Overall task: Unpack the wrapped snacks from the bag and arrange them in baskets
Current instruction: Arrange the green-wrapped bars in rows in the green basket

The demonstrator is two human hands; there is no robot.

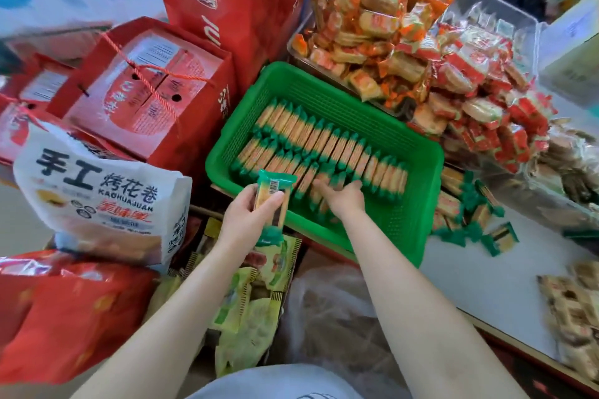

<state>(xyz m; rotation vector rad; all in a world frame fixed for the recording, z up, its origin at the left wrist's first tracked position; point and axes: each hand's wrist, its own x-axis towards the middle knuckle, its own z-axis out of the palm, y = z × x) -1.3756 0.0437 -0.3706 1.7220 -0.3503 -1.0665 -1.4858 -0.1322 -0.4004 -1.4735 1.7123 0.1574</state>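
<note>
Watching through the head camera, I see the left hand (pixel 248 215) pinching one green-ended snack pack (pixel 273 202) by its middle, thumb across the front and fingers behind, held just in front of the near rim of the green basket (pixel 418 204). That mid-body grip, I judge, leaves both sealed ends free so the pack can be slipped edge-on into a row. Its long axis runs near-upright in view, barcode end up and away from me, lower end pointing back toward my body, tilted slightly right. The right hand (pixel 345 196) is down inside the basket, fingers fairly straight and spread, resting on the near row of packs (pixel 327 152); I read that as steadying or parting the row to open a slot, though I can't see a gap under the palm. The packed snacks stand on edge in two rows, each pack's long axis running from near-left to far-right across the basket, green tips lined up. More of the same packs lie loose on the white counter (pixel 486 282) just right of the basket. A white bag with black lettering (pixel 97 191) sits to the left among red boxes (pixel 146 91). Next comes turning the held pack to match the row.
</note>
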